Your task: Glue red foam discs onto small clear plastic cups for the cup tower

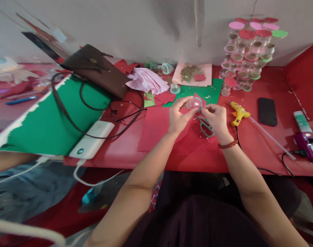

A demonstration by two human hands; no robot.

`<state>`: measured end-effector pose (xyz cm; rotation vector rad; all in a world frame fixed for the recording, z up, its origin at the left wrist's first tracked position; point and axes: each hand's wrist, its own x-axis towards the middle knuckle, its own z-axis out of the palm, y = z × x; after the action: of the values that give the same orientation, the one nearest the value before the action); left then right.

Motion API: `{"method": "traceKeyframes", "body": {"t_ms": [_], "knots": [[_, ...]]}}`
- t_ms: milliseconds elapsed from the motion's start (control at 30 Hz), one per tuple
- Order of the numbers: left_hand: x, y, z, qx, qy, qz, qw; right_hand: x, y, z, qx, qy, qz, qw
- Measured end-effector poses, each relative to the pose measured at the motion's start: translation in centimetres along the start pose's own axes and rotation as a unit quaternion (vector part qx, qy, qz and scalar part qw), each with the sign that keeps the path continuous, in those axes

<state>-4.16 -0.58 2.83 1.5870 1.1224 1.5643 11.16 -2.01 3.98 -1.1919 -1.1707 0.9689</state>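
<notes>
A small clear plastic cup (194, 103) with a light blue rim is held up over the red table. My left hand (179, 116) is closed around its left side, fingers behind and thumb along the lower edge. At its right side, my right hand (216, 117) pinches the blue rim with thumb and fingertips. Partly behind the cup shows a piece of red paper (199, 97). Under my hands lie scissors with grey handles (206, 128), on red paper sheets (156, 128). Another small clear cup (175, 88) stands just beyond my left hand.
A yellow glue gun (238, 114) with a long glue stick lies right, near a phone (267, 111). Behind it stands a stack of small cups with coloured discs (245, 55). Left are a brown bag (97, 70), glasses (127, 111), a white power bank (92, 140) and a green board (50, 120).
</notes>
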Motion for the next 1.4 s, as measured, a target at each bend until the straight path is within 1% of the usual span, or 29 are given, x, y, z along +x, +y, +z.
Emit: {"method": "traceKeyframes", "body": {"t_ms": [100, 267, 333, 433, 667, 733, 800, 867, 933, 1000, 1067, 1133, 1267, 1400], "knots": [[0.0, 0.1, 0.0, -0.013, -0.001, -0.011, 1.0, 0.0, -0.1, 0.0, 0.024, -0.001, 0.006, 1.0], [0.0, 0.2, 0.1, -0.059, 0.005, -0.068, 0.996, 0.1, -0.2, 0.0, 0.051, -0.007, 0.018, 0.999], [0.0, 0.1, 0.1, -0.07, 0.011, -0.08, 0.994, 0.1, -0.3, 0.0, 0.051, -0.002, 0.018, 0.999], [0.0, -0.1, 0.1, -0.07, 0.014, -0.073, 0.995, -0.1, -0.4, 0.1, 0.051, -0.001, 0.01, 0.999], [0.2, -1.0, 0.0, -0.054, 0.013, -0.02, 0.998, -0.1, -0.4, 0.0, 0.017, -0.012, -0.018, 1.0], [0.3, -1.1, 0.1, -0.066, 0.008, -0.025, 0.997, 0.0, -0.2, -0.1, 0.01, -0.017, -0.027, 0.999], [0.3, -1.2, 0.2, -0.098, 0.004, -0.049, 0.994, 0.1, -0.1, -0.2, 0.017, -0.023, -0.03, 0.999], [0.4, -1.2, 0.3, -0.151, -0.001, -0.088, 0.985, 0.2, 0.2, -0.2, 0.041, -0.034, -0.024, 0.998], [0.4, -1.0, 0.4, -0.215, -0.021, -0.138, 0.967, 0.3, 0.4, -0.2, 0.075, -0.049, -0.014, 0.996], [0.4, -0.8, 0.5, -0.271, -0.054, -0.191, 0.942, 0.4, 0.7, -0.1, 0.106, -0.06, -0.003, 0.993], [0.4, -0.5, 0.6, -0.302, -0.072, -0.224, 0.924, 0.4, 0.8, -0.1, 0.116, -0.062, 0.006, 0.991], [0.4, -0.2, 0.7, -0.308, -0.059, -0.226, 0.922, 0.4, 0.8, -0.1, 0.111, -0.059, 0.01, 0.992], [0.4, -0.5, 0.8, -0.277, 0.009, -0.195, 0.941, 0.3, 0.5, 0.0, 0.116, -0.057, 0.001, 0.992], [0.4, -0.8, 0.9, -0.222, 0.056, -0.162, 0.96, -0.1, 0.2, 0.2, 0.068, -0.076, -0.021, 0.995]]}}
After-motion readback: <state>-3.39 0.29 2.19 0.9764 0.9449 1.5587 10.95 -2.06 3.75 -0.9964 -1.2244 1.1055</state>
